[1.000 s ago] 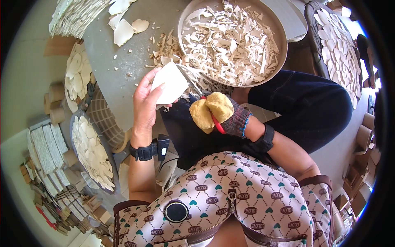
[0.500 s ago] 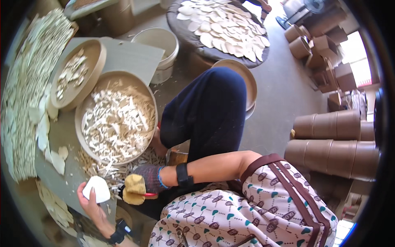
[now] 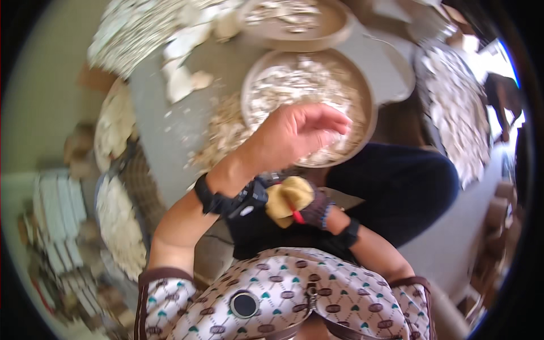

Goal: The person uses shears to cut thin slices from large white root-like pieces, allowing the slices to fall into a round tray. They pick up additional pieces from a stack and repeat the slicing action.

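My left hand [image 3: 294,133] is held over a round tan tub [image 3: 369,122] with its fingers stretched out to the right. Nothing shows in its grasp, though motion blurs the fingertips. Inside the tub lie white and tan strips and shavings [image 3: 277,85]. Lower down, by my lap, my right hand [image 3: 315,211] wears a dark knitted glove. Yellow padding [image 3: 289,198] with a red band covers its fingers. This hand is closed; a small dark, metallic part shows beside the padding, but what it grips is mostly hidden.
Beyond the tub stands a shallower round tray [image 3: 334,39] of white pieces. Stacked pale flat sheets [image 3: 136,37] rise at the far left. Loose shavings [image 3: 224,133] lie left of the tub on the grey board [image 3: 153,107]. A round surface covered with pale pieces [image 3: 456,110] stands at right.
My view has swung, so the tub now appears further right. My left hand has moved from beside the right hand to above the tub, and the white piece it held no longer shows.
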A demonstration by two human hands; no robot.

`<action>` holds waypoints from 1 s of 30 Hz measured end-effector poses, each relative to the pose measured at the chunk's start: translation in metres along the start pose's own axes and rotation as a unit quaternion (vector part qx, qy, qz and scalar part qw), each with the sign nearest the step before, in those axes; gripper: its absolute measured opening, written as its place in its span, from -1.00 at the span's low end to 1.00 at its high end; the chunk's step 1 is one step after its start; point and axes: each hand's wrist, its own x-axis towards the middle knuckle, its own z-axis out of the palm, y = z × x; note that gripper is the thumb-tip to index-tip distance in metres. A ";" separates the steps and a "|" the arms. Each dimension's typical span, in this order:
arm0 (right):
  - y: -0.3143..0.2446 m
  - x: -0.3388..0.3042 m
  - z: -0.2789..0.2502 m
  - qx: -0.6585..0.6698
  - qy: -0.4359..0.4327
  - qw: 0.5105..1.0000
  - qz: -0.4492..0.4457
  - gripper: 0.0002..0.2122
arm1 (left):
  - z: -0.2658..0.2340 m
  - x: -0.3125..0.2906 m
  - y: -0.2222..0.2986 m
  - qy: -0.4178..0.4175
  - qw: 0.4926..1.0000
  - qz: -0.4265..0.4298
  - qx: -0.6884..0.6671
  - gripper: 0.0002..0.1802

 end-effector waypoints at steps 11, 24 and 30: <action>0.015 0.007 -0.005 -0.189 -0.056 0.980 0.001 -0.77 | -0.226 -0.088 -0.095 0.448 0.732 -0.077 0.508 -0.69; -0.021 0.008 0.014 -0.462 -0.085 0.867 -0.169 -0.74 | -0.251 -0.102 -0.076 0.576 0.720 -0.033 0.385 -0.69; 0.006 0.011 0.002 -0.022 -0.029 0.999 -0.018 -0.75 | -0.158 -0.130 -0.068 0.523 0.845 0.024 -0.108 -0.74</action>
